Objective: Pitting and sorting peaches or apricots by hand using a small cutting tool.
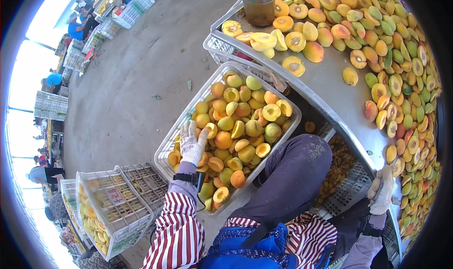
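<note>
My left hand [192, 143], in a white knit glove, lies palm down over the left side of a white plastic crate [296, 122]. Its fingers are extended and grip nothing; a peach half [211, 130] is right beside them. Pitted halves of yellow peach [223, 139] fill this crate. At the right, my right hand [381, 191], also gloved, is curled at the edge of a metal table [327, 74]. Something thin shows near its fingertips, too small to name, and whether the hand grips it is unclear. Cut peaches [407, 102], some with pits, are heaped along the table.
A plastic jug of brownish liquid [259, 7] stands on the table's far corner. Below the table, a crate [348, 187] holds brown pits [338, 166]. Filled crates [113, 205] are at the lower left. Across the concrete floor [131, 81], people [75, 28] work beside stacked crates.
</note>
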Demonstrator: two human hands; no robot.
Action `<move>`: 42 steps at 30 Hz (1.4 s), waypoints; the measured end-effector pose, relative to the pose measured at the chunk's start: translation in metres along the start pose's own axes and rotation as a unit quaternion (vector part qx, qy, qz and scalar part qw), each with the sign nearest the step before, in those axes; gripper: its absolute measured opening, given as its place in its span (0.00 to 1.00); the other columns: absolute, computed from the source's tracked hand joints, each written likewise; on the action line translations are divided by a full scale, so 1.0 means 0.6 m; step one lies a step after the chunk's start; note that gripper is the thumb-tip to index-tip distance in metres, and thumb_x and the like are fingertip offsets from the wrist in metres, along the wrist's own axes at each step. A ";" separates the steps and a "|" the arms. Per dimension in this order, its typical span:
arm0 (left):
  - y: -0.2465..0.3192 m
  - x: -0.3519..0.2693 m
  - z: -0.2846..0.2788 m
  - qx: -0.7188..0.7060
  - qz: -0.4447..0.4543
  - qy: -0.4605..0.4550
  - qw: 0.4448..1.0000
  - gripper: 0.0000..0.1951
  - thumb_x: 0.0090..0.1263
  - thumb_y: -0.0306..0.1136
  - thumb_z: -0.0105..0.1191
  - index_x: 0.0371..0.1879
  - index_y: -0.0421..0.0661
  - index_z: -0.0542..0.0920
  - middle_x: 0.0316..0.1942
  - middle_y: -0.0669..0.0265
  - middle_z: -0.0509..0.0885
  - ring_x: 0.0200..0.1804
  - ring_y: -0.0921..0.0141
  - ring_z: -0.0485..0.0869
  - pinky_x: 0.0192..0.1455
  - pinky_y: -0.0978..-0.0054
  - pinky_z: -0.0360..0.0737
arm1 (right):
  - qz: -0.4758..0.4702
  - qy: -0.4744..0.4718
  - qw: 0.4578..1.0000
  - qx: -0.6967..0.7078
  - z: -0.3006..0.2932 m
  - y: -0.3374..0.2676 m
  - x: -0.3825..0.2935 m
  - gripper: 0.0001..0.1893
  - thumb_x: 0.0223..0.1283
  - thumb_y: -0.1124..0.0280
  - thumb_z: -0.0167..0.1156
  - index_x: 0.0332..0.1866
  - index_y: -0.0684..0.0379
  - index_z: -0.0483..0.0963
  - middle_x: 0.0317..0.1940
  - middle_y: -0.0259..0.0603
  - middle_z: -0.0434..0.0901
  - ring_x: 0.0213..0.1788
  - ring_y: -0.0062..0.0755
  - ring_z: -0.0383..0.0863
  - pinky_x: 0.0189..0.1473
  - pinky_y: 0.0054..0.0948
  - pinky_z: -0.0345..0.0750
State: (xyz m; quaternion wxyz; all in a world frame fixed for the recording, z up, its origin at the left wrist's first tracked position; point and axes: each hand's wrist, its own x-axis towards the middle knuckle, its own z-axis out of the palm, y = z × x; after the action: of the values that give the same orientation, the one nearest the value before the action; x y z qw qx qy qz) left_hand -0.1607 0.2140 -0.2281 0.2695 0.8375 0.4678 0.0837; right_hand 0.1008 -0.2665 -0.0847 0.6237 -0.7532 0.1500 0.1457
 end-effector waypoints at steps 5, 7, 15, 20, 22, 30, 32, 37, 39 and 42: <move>0.022 -0.008 0.012 0.267 0.029 -0.100 0.958 0.35 0.69 0.60 0.38 0.70 0.50 0.59 0.73 0.54 0.52 0.75 0.53 0.44 0.74 0.51 0.36 | -0.014 0.002 1.000 -0.006 0.016 -0.001 -0.004 0.20 0.65 0.49 0.54 0.32 0.58 0.68 0.08 0.30 0.61 0.05 0.19 0.57 0.07 0.18 0.54; 0.033 -0.029 0.019 0.238 0.073 -0.052 0.967 0.36 0.68 0.57 0.44 0.70 0.50 0.58 0.73 0.52 0.52 0.75 0.54 0.46 0.75 0.52 0.38 | -0.010 0.005 1.000 -0.001 0.015 -0.001 -0.004 0.20 0.65 0.50 0.54 0.32 0.58 0.68 0.08 0.29 0.62 0.06 0.18 0.58 0.07 0.18 0.54; 0.145 -0.128 0.133 0.121 0.240 0.003 0.963 0.34 0.63 0.46 0.56 0.66 0.45 0.62 0.69 0.49 0.57 0.71 0.49 0.53 0.71 0.48 0.49 | -0.003 0.002 1.000 -0.009 0.017 -0.018 -0.003 0.20 0.64 0.49 0.55 0.31 0.58 0.68 0.08 0.29 0.62 0.06 0.18 0.59 0.07 0.17 0.54; 0.125 -0.119 0.110 0.061 0.234 -0.133 0.961 0.29 0.67 0.43 0.51 0.67 0.48 0.62 0.71 0.48 0.54 0.74 0.51 0.47 0.73 0.55 0.47 | -0.017 -0.006 1.000 -0.015 0.018 -0.011 -0.003 0.21 0.64 0.48 0.55 0.31 0.57 0.68 0.09 0.28 0.63 0.06 0.17 0.60 0.07 0.16 0.54; 0.109 -0.110 0.047 -0.111 0.223 -0.182 0.951 0.26 0.68 0.39 0.51 0.64 0.44 0.67 0.68 0.49 0.60 0.73 0.53 0.54 0.72 0.59 0.54 | -0.004 -0.018 1.000 -0.024 0.028 -0.020 -0.003 0.21 0.63 0.48 0.56 0.31 0.58 0.68 0.09 0.28 0.62 0.06 0.17 0.59 0.07 0.16 0.54; 0.003 -0.258 0.024 0.152 0.267 -0.118 0.944 0.30 0.65 0.44 0.52 0.63 0.43 0.65 0.67 0.48 0.61 0.70 0.49 0.57 0.70 0.50 0.54 | -0.019 -0.002 1.000 -0.018 0.007 -0.017 0.008 0.21 0.63 0.48 0.57 0.32 0.59 0.69 0.08 0.28 0.62 0.05 0.18 0.58 0.07 0.18 0.54; 0.003 -0.262 0.036 0.173 0.253 -0.126 0.943 0.30 0.65 0.46 0.51 0.63 0.43 0.65 0.67 0.48 0.61 0.69 0.49 0.58 0.71 0.49 0.53 | -0.021 0.001 1.000 -0.016 -0.002 -0.006 0.019 0.21 0.62 0.48 0.57 0.32 0.59 0.69 0.08 0.28 0.62 0.05 0.18 0.58 0.07 0.18 0.54; 0.005 -0.249 0.036 0.156 0.241 -0.133 0.949 0.27 0.65 0.44 0.52 0.61 0.45 0.68 0.65 0.48 0.64 0.68 0.51 0.60 0.71 0.52 0.54 | -0.013 0.010 1.000 -0.015 0.002 -0.004 0.027 0.21 0.63 0.49 0.56 0.31 0.58 0.69 0.07 0.29 0.62 0.05 0.19 0.58 0.07 0.18 0.54; 0.008 -0.239 0.024 0.112 0.231 -0.137 0.957 0.24 0.64 0.42 0.54 0.57 0.46 0.72 0.61 0.50 0.69 0.67 0.52 0.64 0.70 0.54 0.57 | -0.030 0.010 0.999 -0.012 0.008 -0.001 0.029 0.21 0.63 0.49 0.56 0.31 0.58 0.69 0.07 0.28 0.62 0.05 0.18 0.58 0.07 0.18 0.54; 0.016 -0.206 -0.006 0.062 0.221 -0.061 0.971 0.23 0.64 0.41 0.55 0.57 0.46 0.73 0.61 0.52 0.71 0.67 0.54 0.65 0.70 0.55 0.58 | -0.018 0.009 1.000 -0.025 0.009 -0.001 0.030 0.21 0.63 0.49 0.57 0.30 0.58 0.68 0.07 0.29 0.62 0.05 0.19 0.59 0.06 0.19 0.55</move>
State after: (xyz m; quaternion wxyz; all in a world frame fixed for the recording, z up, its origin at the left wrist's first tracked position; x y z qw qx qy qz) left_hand -0.2228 0.1087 -0.2060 0.2195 0.9389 0.2579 0.0607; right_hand 0.1175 -0.2619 -0.0923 0.6062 -0.7721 0.1382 0.1318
